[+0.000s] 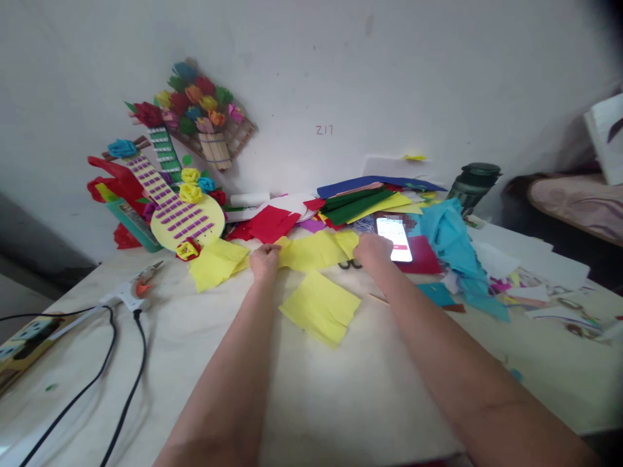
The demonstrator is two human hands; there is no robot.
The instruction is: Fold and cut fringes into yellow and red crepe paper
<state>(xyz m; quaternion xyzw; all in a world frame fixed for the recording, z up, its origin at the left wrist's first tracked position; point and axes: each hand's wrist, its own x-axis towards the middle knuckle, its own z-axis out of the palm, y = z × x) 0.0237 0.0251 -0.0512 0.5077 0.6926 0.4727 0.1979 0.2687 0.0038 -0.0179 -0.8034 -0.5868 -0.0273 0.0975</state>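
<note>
A strip of yellow crepe paper (316, 251) stretches between my two hands above the table. My left hand (265, 261) is closed on its left end, with the thumb and index finger pinched together. At the other end my right hand (372, 250) grips the paper, its fingers partly hidden behind the fist. A loose yellow square of crepe paper (321, 307) lies flat on the table nearer to me. More yellow crepe paper pieces (217, 261) rest left of my left hand. Dark scissor handles (349, 264) peek out beside my right hand.
A lit phone (395, 240) leans just past my right hand. Stacked coloured sheets (357, 206) and crumpled blue crepe paper (452, 237) lie behind. To the left stand a decorated paper guitar (187, 217) and a glue bottle (127, 220); a glue gun (129, 293) trails black cables.
</note>
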